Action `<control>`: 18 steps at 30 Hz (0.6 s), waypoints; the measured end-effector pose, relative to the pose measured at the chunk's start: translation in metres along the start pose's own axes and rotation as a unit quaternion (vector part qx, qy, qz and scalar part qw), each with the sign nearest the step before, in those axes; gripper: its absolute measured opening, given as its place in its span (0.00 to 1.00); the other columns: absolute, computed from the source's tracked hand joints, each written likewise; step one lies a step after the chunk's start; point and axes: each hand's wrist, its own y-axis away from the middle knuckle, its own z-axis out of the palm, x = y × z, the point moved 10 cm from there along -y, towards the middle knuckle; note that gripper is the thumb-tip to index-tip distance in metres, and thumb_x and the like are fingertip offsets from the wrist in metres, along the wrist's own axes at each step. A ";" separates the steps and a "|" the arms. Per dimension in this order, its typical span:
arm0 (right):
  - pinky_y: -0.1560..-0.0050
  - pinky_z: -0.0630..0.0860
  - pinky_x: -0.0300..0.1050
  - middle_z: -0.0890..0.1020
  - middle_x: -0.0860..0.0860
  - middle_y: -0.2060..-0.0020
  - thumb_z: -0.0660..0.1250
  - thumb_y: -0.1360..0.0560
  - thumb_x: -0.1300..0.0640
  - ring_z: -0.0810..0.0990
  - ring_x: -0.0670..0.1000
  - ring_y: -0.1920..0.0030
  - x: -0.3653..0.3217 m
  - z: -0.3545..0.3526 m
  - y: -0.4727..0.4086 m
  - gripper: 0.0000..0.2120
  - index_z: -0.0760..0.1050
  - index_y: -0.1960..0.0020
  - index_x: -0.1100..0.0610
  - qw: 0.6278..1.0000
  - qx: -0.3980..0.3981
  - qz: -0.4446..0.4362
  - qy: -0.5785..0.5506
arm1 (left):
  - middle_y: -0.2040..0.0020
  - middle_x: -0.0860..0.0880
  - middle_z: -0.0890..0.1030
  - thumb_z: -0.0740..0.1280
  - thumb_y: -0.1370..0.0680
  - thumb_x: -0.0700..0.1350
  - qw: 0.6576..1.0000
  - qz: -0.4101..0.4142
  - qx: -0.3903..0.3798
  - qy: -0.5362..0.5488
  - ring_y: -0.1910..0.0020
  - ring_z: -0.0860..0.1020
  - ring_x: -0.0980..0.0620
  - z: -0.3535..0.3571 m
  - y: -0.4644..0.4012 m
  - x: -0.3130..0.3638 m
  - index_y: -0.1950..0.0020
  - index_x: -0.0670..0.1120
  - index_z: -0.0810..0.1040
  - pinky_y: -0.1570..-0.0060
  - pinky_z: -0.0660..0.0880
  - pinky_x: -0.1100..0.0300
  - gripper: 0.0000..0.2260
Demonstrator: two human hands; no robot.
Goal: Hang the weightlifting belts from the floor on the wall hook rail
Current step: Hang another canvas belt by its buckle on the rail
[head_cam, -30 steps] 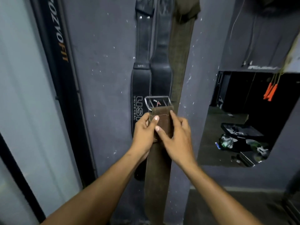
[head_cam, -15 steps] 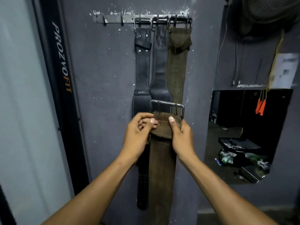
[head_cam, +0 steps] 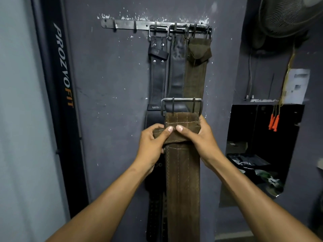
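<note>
I hold a brown suede weightlifting belt [head_cam: 182,180] upright in front of the wall, its metal buckle [head_cam: 181,105] at the top. My left hand [head_cam: 153,145] grips its left edge just below the buckle, thumb on the front. My right hand [head_cam: 201,140] grips the right edge at the same height. The metal hook rail [head_cam: 125,26] is fixed high on the grey wall. Three belts hang from its right half: a black one [head_cam: 158,75], a dark leather one [head_cam: 177,72] and an olive canvas one [head_cam: 197,70]. The rail's left hooks are bare.
A black frame with "PROZVOFIT" lettering [head_cam: 63,67] stands at the left beside a pale panel. At the right are a wall fan [head_cam: 286,14], orange-handled cords [head_cam: 273,122] and a dark opening [head_cam: 262,145] with clutter on the floor.
My view has tilted up, so the hook rail has come into sight. Both hands have raised the brown belt, and the buckle now lies flat toward the wall, facing me squarely.
</note>
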 end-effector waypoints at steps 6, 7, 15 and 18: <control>0.36 0.81 0.56 0.88 0.49 0.46 0.74 0.22 0.51 0.87 0.50 0.44 0.004 -0.015 -0.005 0.13 0.80 0.39 0.52 0.998 0.068 -0.010 -0.007 | 0.57 0.44 0.86 0.73 0.20 0.45 0.999 0.008 0.000 0.048 0.58 0.84 0.48 0.021 -0.012 0.010 0.53 0.47 0.80 0.55 0.82 0.52 0.05; 0.37 0.82 0.55 0.88 0.50 0.46 0.74 0.21 0.52 0.87 0.51 0.44 0.001 -0.018 -0.007 0.12 0.80 0.39 0.53 0.997 0.078 -0.019 -0.016 | 0.57 0.44 0.85 0.73 0.20 0.45 0.998 0.001 -0.006 0.056 0.57 0.83 0.48 0.025 -0.016 0.011 0.53 0.46 0.79 0.54 0.81 0.52 0.05; 0.42 0.82 0.47 0.88 0.50 0.49 0.74 0.21 0.52 0.87 0.49 0.46 -0.039 -0.030 -0.043 0.11 0.80 0.42 0.57 0.992 0.101 -0.074 -0.020 | 0.42 0.40 0.86 0.73 0.24 0.44 0.971 -0.052 -0.121 0.200 0.42 0.85 0.45 0.063 -0.024 0.011 0.39 0.44 0.82 0.37 0.80 0.48 0.15; 0.47 0.81 0.39 0.87 0.48 0.50 0.73 0.20 0.53 0.86 0.45 0.48 -0.058 -0.031 -0.058 0.10 0.79 0.42 0.56 0.990 0.103 -0.092 -0.029 | 0.40 0.40 0.86 0.70 0.19 0.46 0.983 -0.087 -0.149 0.065 0.41 0.84 0.43 0.066 -0.017 -0.018 0.36 0.42 0.81 0.38 0.81 0.46 0.14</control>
